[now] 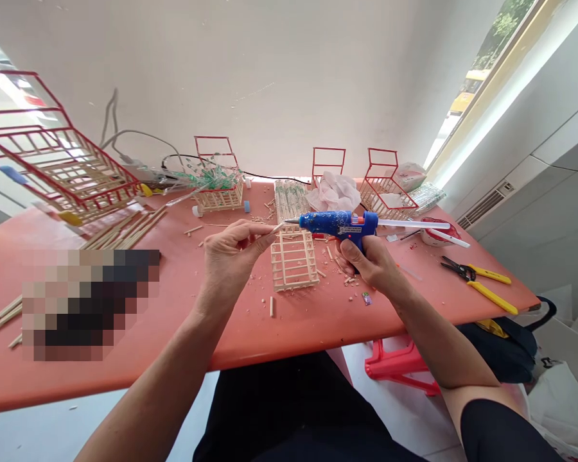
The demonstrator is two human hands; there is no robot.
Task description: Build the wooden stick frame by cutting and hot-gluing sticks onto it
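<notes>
My right hand is closed round the grip of a blue glue gun, held level above the red table, with a white glue stick poking out of its back. The gun's metal nozzle points left at the tip of a short wooden stick pinched in my left hand. Just below and between my hands, a small lattice frame of wooden sticks lies on the table.
Yellow-handled cutters lie at the right edge. Red wire baskets, a stick crate with green-wrapped sticks, loose sticks, crumpled tissue, a red tape roll and cables sit further back. A red stool stands below.
</notes>
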